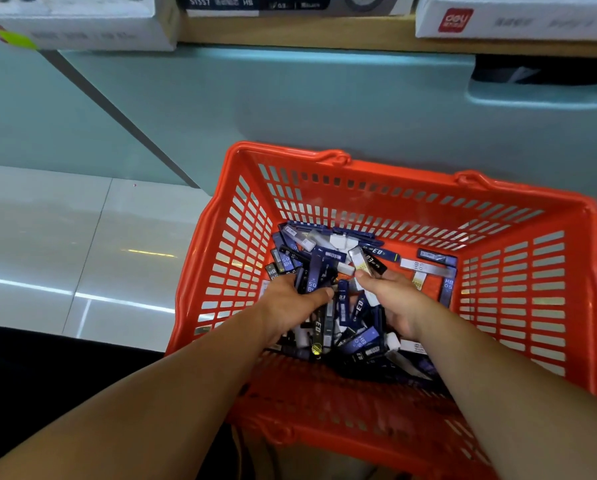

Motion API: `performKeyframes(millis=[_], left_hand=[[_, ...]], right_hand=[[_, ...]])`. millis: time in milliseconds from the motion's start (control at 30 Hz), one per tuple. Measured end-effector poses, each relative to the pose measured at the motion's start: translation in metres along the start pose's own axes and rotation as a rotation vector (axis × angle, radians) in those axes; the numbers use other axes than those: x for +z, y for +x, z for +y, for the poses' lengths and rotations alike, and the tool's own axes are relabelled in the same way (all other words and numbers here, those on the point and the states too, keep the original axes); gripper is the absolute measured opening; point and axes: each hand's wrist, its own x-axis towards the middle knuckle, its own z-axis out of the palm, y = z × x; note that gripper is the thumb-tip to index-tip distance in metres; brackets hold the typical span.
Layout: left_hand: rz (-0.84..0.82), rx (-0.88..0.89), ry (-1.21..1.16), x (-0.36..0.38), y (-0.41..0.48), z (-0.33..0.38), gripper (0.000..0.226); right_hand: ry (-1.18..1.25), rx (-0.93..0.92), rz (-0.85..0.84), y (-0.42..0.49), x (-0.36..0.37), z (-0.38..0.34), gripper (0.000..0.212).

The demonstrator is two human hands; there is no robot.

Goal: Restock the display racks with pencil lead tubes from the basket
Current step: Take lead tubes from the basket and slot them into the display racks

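Note:
An orange plastic basket point(549, 271) stands on the floor against a pale teal cabinet. Its bottom is covered with several pencil lead tubes point(355, 337), mostly dark blue, some black and white. Both my hands are down inside it. My left hand point(290, 306) grips a bundle of dark blue tubes point(312, 275) that stick up past its fingers. My right hand point(394, 303) pinches a black and clear tube point(366, 261) between thumb and fingers. The display racks are out of view.
A wooden shelf point(290, 32) runs along the top with white product boxes point(82, 26) and a red-logo box point(515, 19). The teal cabinet front point(290, 98) rises behind the basket. Glossy white floor tiles point(82, 254) lie to the left.

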Motion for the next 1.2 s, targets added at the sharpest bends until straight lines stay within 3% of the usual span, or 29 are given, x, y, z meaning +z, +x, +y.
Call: performKeyframes(millis=[67,167,267,367,400,500,600,733,900,1000,1033,1133,1200], left_hand=[[0.004,-0.015,-0.016,0.002,-0.002,0.005,0.022],[-0.019,-0.055,-0.061,0.002,-0.004,0.01,0.036],[-0.019,-0.092,-0.075,0.001,-0.003,0.009,0.054],[-0.042,-0.125,-0.134,0.001,-0.004,0.009,0.098],[-0.066,-0.122,-0.137,0.0,-0.005,0.01,0.102],[-0.121,-0.066,-0.141,0.002,-0.01,0.015,0.07],[-0.102,-0.045,-0.098,0.005,-0.015,0.02,0.046],[-0.095,-0.056,-0.091,0.007,-0.013,0.018,0.033],[-0.088,-0.052,-0.052,0.009,-0.009,0.013,0.048],[-0.098,-0.045,-0.024,0.008,-0.009,0.016,0.085],[-0.094,-0.04,-0.031,0.009,-0.009,0.019,0.089],[-0.058,0.012,-0.059,0.01,-0.013,0.03,0.04],[-0.042,0.053,-0.049,0.01,-0.02,0.038,0.029]], right_hand=[[0.018,-0.018,0.031,0.0,-0.001,0.002,0.054],[0.066,-0.022,0.063,0.001,-0.001,0.001,0.02],[0.157,0.003,0.081,-0.004,-0.002,-0.006,0.035],[0.2,0.019,0.07,-0.004,-0.003,-0.008,0.049],[0.214,0.016,0.07,-0.005,-0.002,-0.007,0.051],[0.28,0.003,0.054,-0.005,-0.002,-0.006,0.044],[0.373,-0.009,0.032,-0.009,-0.001,-0.012,0.021],[0.411,-0.046,0.02,-0.007,-0.005,-0.012,0.027],[0.461,-0.074,-0.041,-0.013,-0.012,-0.012,0.034],[0.48,-0.058,-0.069,-0.015,-0.009,-0.016,0.038],[0.486,-0.053,-0.072,-0.015,-0.007,-0.018,0.039],[0.449,-0.061,-0.095,-0.022,-0.003,-0.026,0.042],[0.4,-0.085,-0.117,-0.03,-0.002,-0.033,0.043]])
